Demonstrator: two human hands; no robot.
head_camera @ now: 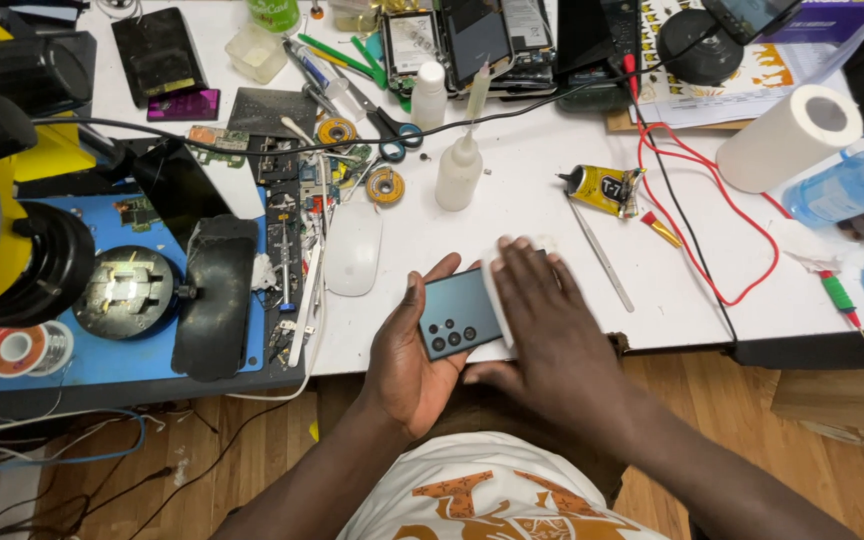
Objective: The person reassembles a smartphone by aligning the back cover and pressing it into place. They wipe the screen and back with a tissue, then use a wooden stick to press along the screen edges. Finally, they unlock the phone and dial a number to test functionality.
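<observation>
A dark teal smartphone [457,320] lies back side up in my left hand [407,360], its camera lenses toward me, just over the front edge of the white table [532,200]. My left fingers curl around its left edge. My right hand [547,335] lies flat across the phone's right half, pressing a white tissue or cloth [497,290] against the back. Most of the cloth is hidden under my fingers.
A white mouse [352,250] sits left of the phone, beside a blue repair mat [102,215] with a microscope [12,190] and solder spools. Behind are squeeze bottles [459,170], a glue tube [602,188], red wire [692,210], paper roll [790,135], water bottles and opened phones.
</observation>
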